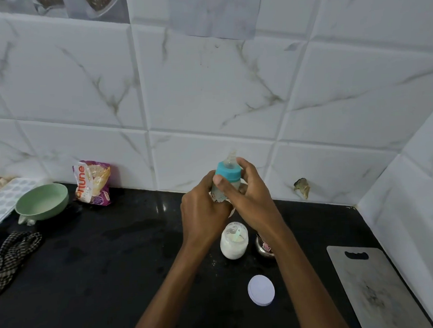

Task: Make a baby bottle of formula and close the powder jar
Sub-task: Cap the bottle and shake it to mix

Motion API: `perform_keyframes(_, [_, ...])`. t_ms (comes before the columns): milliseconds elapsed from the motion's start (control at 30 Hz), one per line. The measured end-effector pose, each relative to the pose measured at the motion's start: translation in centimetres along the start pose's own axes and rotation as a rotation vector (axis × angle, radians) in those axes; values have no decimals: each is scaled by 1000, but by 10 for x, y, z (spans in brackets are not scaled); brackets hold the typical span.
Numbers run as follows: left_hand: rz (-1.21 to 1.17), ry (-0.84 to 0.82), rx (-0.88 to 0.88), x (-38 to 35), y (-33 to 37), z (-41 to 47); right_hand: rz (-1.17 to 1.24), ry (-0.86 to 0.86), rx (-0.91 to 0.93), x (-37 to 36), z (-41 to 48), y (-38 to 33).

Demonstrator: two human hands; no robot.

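Both hands, our left hand (pixel 203 210) and right hand (pixel 250 194), close around the baby bottle (pixel 227 178) above the open powder jar (pixel 234 241).

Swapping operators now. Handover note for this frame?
Left hand: grips the bottle body, held up over the counter.
Right hand: on the bottle beside its blue collar; teat on.
Jar: open on the counter under the hands, powder and a scoop inside.
Lid: lies on the counter, nearer the camera than the jar.
Done: bottle capped.
Left: take the scoop out if needed, put the lid on the jar.
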State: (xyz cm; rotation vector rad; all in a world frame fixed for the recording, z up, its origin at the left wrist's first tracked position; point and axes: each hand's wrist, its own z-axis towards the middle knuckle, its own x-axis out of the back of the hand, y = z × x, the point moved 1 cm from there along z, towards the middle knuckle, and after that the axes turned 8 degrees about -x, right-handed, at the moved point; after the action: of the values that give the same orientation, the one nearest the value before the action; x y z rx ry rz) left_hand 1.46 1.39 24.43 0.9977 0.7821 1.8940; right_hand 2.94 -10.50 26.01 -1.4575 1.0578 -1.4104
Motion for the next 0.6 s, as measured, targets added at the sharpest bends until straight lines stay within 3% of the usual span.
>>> perform_keyframes(167, [-47,0,-91,2,3,-3,66,-144,-48,4,-6,6])
perform_keyframes(600, [-88,-79,-147,-3,6,-17,96,-93,-48,14,-19,12])
